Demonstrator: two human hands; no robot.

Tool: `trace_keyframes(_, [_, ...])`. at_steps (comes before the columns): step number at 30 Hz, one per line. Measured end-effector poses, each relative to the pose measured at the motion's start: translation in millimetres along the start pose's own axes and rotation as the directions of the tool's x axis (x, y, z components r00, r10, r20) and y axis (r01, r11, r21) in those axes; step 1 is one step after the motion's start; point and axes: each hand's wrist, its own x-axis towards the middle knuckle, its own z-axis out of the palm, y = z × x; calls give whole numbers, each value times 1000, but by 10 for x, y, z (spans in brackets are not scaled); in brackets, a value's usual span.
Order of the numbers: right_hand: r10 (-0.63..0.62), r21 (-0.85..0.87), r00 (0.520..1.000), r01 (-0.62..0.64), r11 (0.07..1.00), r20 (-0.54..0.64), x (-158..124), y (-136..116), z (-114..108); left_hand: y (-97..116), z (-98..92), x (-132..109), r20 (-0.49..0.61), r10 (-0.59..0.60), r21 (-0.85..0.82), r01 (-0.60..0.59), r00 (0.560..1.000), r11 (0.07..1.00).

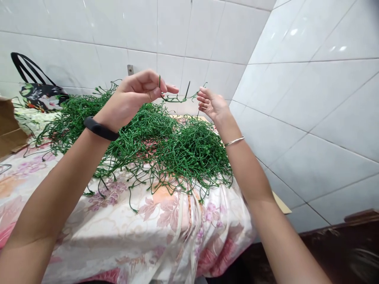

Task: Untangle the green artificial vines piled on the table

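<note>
Both my hands are raised above a big pile of green plastic stems (154, 142) that lies on a flowered cloth (142, 225). My left hand (139, 94) pinches one end of a thin green stem (174, 98), with a black band on that wrist. My right hand (210, 103) holds the other end of the same stem with curled fingers, and a thin metal bangle sits on that wrist. The stem stretches between the two hands in front of the white tiled wall.
White tiled walls (296, 98) close in at the back and right. A black chair back with a flowered cushion (41, 94) stands at the far left, next to a brown cardboard piece (10, 130). Dark floor (340, 252) shows at the lower right.
</note>
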Motion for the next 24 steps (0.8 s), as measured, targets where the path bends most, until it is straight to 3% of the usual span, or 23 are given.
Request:
trace_keyframes(4, [57, 64, 998, -57, 996, -7, 25, 28, -41, 2, 17, -15, 16, -7, 26, 7, 1000, 1000])
trace_keyframes(9, [82, 173, 989, -60, 983, -121, 56, 46, -57, -7, 66, -39, 21, -50, 124, 47, 999, 991])
trace_keyframes(14, [97, 293, 978, -40, 955, -185, 78, 62, -133, -140, -10, -48, -46, -78, 192, 85, 996, 978])
trace_keyframes(20, [134, 393, 923, 21, 919, -362, 96, 140, -198, -302, -225, -36, -143, -194, 244, 225, 970, 943])
trace_keyframes(24, [158, 442, 886, 58, 895, -436, 140, 233, -273, -264, -251, -31, -123, -200, 255, 226, 972, 940])
